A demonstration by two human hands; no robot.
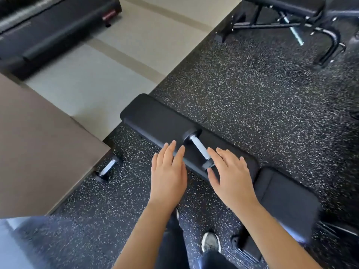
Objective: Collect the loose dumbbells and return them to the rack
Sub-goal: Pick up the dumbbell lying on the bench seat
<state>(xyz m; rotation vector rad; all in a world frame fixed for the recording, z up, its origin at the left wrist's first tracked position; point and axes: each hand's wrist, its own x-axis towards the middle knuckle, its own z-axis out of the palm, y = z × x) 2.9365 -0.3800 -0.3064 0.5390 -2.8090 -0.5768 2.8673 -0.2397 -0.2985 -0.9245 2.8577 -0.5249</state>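
A small black dumbbell (200, 146) with a silver handle lies across a black padded bench (155, 121) in the middle of the view. My left hand (168, 172) hovers just left of it, palm down, fingers spread and empty. Just right of it is my right hand (231, 173), also open, with its thumb beside the dumbbell's near head. A second black dumbbell (107, 168) with a silver handle lies on the speckled floor to the left, partly tucked under a brown platform edge. No rack is in view.
A brown platform (38, 142) fills the left side. A black treadmill base (54, 30) sits at the top left on pale flooring. Another bench with a metal frame (291, 22) stands at the top right. My feet (210, 242) are below on the speckled rubber floor.
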